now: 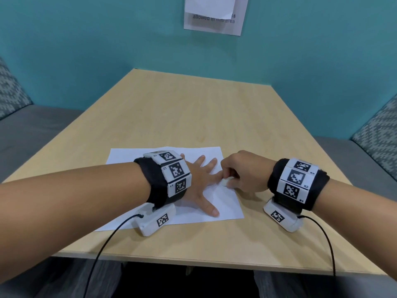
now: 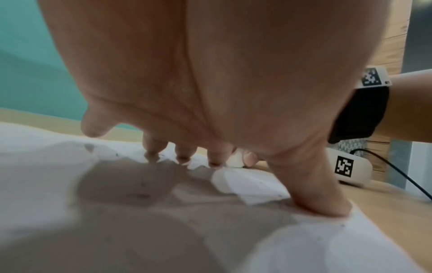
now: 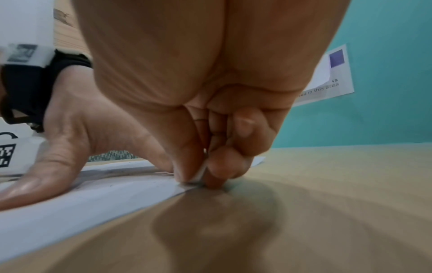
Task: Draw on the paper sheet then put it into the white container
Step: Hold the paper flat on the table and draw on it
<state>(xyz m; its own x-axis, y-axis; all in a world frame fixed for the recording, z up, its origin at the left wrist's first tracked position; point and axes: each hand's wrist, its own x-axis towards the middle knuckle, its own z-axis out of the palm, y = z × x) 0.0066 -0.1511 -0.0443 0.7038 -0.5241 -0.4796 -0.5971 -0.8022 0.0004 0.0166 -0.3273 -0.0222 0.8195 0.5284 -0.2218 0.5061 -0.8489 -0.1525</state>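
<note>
A white paper sheet [image 1: 133, 157] lies flat on the wooden table [image 1: 193, 108] near its front edge. My left hand [image 1: 200, 179] lies on the sheet, palm down and fingers spread, pressing it to the table; the left wrist view shows its fingertips [image 2: 184, 158] touching the paper [image 2: 35, 166]. My right hand [image 1: 238, 176] is at the sheet's right edge, thumb and fingers pinching a small white stub [image 1: 225, 182], its kind unclear. In the right wrist view the white stub [image 3: 200, 172] touches the paper [image 3: 70, 206] at its edge. No white container is in view.
A printed notice [image 1: 214, 16] hangs on the teal wall behind the table. Grey benches with patterned cushions [image 1: 10, 93] flank the table on both sides. Black cables [image 1: 103, 244] run from both wrist cameras over the table's front edge.
</note>
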